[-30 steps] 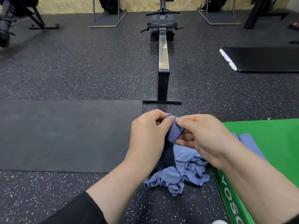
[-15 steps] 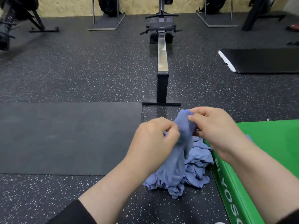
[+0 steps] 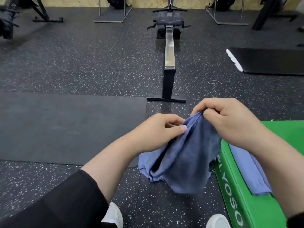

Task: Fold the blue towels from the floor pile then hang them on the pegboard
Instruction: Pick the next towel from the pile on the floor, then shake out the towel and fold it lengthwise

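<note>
You wear a black long sleeve [image 3: 62, 199] on your left arm, pushed back so the forearm is bare up to your left hand [image 3: 158, 130]. A dark cuff edge [image 3: 296, 219] shows at your right arm. Your shoes [image 3: 113, 214] are white, with rounded toes.

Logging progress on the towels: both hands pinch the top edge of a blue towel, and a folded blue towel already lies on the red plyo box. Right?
One slip: the plyo box is green, not red, as the head view shows. The left hand and right hand do pinch the blue towel, and a folded towel lies on the box.
</note>
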A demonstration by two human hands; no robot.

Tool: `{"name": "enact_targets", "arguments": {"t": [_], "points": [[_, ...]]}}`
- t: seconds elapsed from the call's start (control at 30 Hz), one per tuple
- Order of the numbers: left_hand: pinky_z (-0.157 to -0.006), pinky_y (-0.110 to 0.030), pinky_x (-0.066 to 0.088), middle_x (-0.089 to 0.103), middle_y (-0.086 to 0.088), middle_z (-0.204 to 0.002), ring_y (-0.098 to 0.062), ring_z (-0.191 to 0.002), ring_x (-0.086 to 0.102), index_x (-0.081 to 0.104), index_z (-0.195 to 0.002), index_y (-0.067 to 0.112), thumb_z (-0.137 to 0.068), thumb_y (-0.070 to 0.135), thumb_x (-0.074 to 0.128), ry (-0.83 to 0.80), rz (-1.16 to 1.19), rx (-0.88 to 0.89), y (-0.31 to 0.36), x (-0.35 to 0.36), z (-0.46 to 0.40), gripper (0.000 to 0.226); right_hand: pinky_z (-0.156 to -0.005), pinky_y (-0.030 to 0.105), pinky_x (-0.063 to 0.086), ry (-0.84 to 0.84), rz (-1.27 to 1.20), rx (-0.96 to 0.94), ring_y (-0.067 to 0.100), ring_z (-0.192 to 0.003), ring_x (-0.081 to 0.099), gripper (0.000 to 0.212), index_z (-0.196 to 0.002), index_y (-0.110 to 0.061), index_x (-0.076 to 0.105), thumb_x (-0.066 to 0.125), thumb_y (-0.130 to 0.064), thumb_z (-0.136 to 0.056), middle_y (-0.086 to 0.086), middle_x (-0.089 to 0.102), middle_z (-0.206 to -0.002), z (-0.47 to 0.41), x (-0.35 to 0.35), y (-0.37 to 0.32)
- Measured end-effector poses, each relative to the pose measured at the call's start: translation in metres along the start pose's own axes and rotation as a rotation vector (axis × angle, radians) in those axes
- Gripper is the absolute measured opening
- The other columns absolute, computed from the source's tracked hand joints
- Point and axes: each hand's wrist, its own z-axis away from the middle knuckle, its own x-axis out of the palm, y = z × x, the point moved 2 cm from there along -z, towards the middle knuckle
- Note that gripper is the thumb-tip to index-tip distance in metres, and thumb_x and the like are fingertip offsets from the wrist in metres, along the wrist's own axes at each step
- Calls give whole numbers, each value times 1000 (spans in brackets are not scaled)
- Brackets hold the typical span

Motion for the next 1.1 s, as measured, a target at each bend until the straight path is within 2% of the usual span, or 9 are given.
{"name": "enact_targets", "arguments": {"t": [0.17, 0.23, 0.37, 0.47, 0.63, 0.73, 0.87, 1.0, 1.1], "points": [[-71, -37, 50, 67, -1, -79, -11, -72, 52, 63, -83, 18, -87, 16, 61, -28, -202, -41, -6, 8, 8, 4, -53, 18, 36, 81, -84, 44, 5, -60, 52, 40, -74, -26, 72, 46, 3, -86, -12, 68, -69, 7, -7, -9], [-64, -36, 44, 60, 0, -72, -19, -73, 52, 55, -75, 18, -84, 12, 56, 55, -284, -134, -13, 5, 9, 11, -53, 13, 34, 109, -112, 50, 0, -58, 52, 41, -74, -25, 72, 45, 4, -86, -19, 65, -64, 10, -10, -12], [-59, -34, 35, 55, 4, -69, -28, -77, 54, 47, -69, 19, -85, 14, 53, 309, -455, -213, -20, -9, 16, 18, -45, 15, 31, 174, -153, 57, 4, -48, 42, 42, -75, -25, 73, 44, 4, -85, -11, 58, -53, 16, -15, -18], [-59, -29, 39, 61, 6, -69, -18, -71, 54, 59, -74, 19, -85, 13, 56, 405, -229, -158, -15, -15, 21, 13, -46, 12, 30, 171, -173, 53, 2, -50, 44, 42, -77, -23, 74, 44, 4, -85, -18, 54, -50, 21, -16, -22], [-59, -14, 41, 68, 9, -72, 0, -63, 55, 69, -82, 21, -87, 27, 73, 286, 100, -45, 5, 1, 25, 9, -51, 8, 33, 109, -199, 25, -4, -54, 50, 42, -84, -19, 76, 44, 8, -86, -23, 59, -54, 25, -5, -34], [-62, -26, 43, 63, 13, -68, -8, -68, 56, 63, -77, 25, -90, 25, 62, 407, -69, -85, 3, 4, 18, 14, -48, 10, 31, 104, -182, 7, -1, -48, 46, 42, -86, -21, 76, 45, 7, -88, -21, 55, -50, 23, 0, -36], [-74, -34, 50, 67, 5, -88, -26, -87, 60, 60, -86, 25, -88, 21, 48, 473, -363, -222, -11, -10, 13, 13, -42, 14, 25, 132, -164, 39, 5, -43, 36, 44, -88, -26, 76, 44, 4, -89, -14, 45, -44, 22, -6, -27], [-74, -34, 50, 66, -5, -90, -35, -87, 58, 60, -83, 19, -83, 12, 46, 429, -494, -382, -35, -27, 19, 16, -48, 23, 32, 183, -155, 85, 9, -52, 43, 46, -85, -31, 77, 43, 1, -89, 2, 65, -61, 27, -21, -10], [-71, -34, 50, 67, -8, -87, -37, -83, 60, 61, -79, 20, -76, 4, 46, 408, -561, -438, -49, -43, 26, 22, -56, 22, 39, 247, -149, 138, 6, -63, 53, 46, -84, -30, 76, 43, 1, -89, -10, 73, -76, 29, -32, 9]]}}
